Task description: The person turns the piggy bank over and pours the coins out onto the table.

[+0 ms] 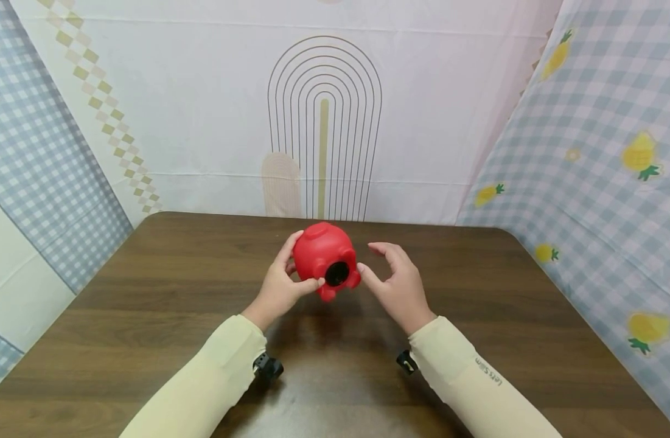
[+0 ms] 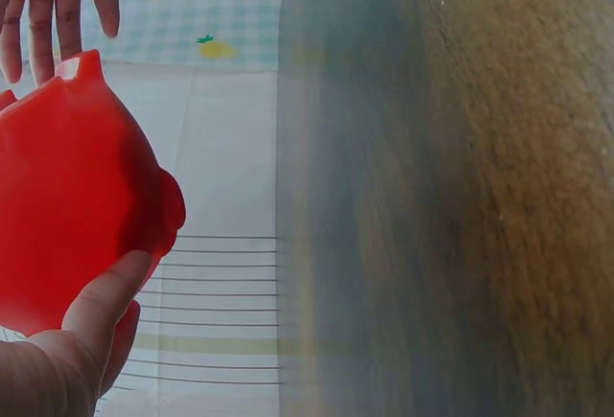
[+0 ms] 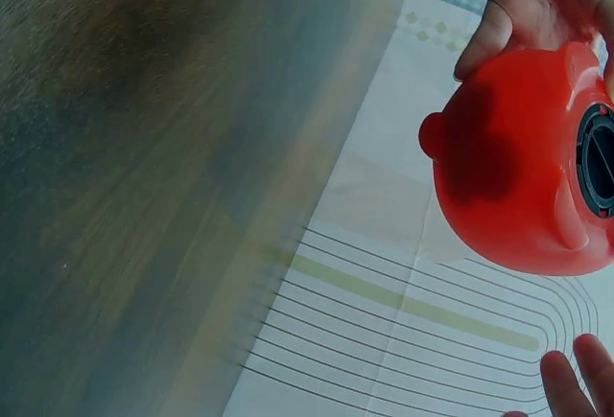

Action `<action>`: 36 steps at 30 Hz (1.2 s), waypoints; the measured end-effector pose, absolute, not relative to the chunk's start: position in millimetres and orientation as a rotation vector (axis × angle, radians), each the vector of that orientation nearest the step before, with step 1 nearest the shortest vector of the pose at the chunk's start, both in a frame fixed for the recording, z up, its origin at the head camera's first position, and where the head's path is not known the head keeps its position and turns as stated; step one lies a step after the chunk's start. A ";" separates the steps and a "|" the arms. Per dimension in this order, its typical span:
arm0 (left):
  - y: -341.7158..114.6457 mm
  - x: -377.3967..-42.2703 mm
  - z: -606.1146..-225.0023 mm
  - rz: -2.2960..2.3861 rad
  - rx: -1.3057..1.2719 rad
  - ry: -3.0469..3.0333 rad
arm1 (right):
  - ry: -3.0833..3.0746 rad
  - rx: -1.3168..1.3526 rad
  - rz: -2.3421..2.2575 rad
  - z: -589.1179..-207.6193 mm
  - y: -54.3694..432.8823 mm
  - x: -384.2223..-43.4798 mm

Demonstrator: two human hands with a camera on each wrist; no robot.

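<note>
A person in pale yellow sleeves holds a red piggy bank (image 1: 325,255) above the far middle of a dark wooden table (image 1: 148,292), near its back edge. On the left, the left hand (image 1: 280,286) grips the toy, thumb curled across its near side beside the black round plug (image 1: 337,274) in its underside and fingers wrapped up its left flank; the left wrist view shows the thumb pressed against the red body (image 2: 67,206). The piggy bank is tilted so its plugged underside faces the wearer, its stubby feet pointing toward the camera, and it is lifted clear of the tabletop. To the right, the right hand (image 1: 397,283) is spread, fingers loosely bent and apart, clamped on nothing; its thumb tip sits just beside the toy's right edge, and whether it touches cannot be told. In the right wrist view the piggy bank (image 3: 528,168) is framed against the backdrop with the plug (image 3: 600,158) at the picture's edge and the right fingertips (image 3: 561,383) apart below it. Behind the table hangs a white cloth printed with an arch of thin lines (image 1: 324,128), and at far right a blue checked cloth with yellow pineapples (image 1: 614,152).
</note>
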State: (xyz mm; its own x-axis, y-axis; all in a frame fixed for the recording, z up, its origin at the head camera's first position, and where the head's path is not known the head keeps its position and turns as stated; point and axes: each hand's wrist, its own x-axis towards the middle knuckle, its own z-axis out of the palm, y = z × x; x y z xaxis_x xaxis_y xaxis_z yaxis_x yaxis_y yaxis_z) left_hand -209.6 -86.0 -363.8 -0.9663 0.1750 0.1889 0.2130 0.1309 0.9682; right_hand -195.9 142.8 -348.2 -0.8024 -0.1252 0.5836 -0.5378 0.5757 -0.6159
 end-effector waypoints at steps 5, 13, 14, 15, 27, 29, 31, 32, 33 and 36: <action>-85.1 -210.2 -365.0 -2.002 -0.368 -2.319 | -2.283 0.559 0.992 -349.3 140.7 -194.7; -81.4 -208.9 -364.2 -2.016 -0.311 -2.279 | -2.188 0.613 0.748 -350.8 136.7 -194.8; -81.1 -208.8 -364.0 -2.022 -0.310 -2.273 | -2.184 0.616 0.732 -351.2 136.2 -195.0; -80.9 -208.6 -363.8 -2.027 -0.308 -2.269 | -2.182 0.621 0.719 -351.5 135.8 -195.0; -77.6 -208.6 -364.4 -2.075 -0.287 -2.231 | -2.160 0.677 0.634 -354.8 130.0 -194.4; -76.3 -208.6 -364.7 -2.065 -0.276 -2.228 | -2.145 0.691 0.623 -355.2 128.8 -194.4; -74.9 -208.7 -365.1 -2.057 -0.268 -2.221 | -2.132 0.703 0.607 -355.5 127.7 -194.5; -74.2 -208.7 -365.2 -2.054 -0.265 -2.217 | -2.125 0.709 0.595 -355.6 127.2 -194.6; -73.4 -208.8 -365.2 -2.053 -0.264 -2.212 | -2.118 0.713 0.582 -355.8 126.7 -194.7; -71.3 -208.6 -364.7 -2.056 -0.262 -2.200 | -2.106 0.719 0.547 -356.5 125.6 -195.1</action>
State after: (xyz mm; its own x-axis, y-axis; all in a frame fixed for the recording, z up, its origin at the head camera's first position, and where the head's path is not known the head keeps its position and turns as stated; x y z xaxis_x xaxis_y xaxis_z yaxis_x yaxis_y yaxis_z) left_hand -208.6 -71.3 -364.7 -0.9779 0.0450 0.2044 0.2070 0.0630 0.9763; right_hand -195.1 125.6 -356.5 -0.4963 -0.2988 0.8151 -0.6578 0.7421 -0.1285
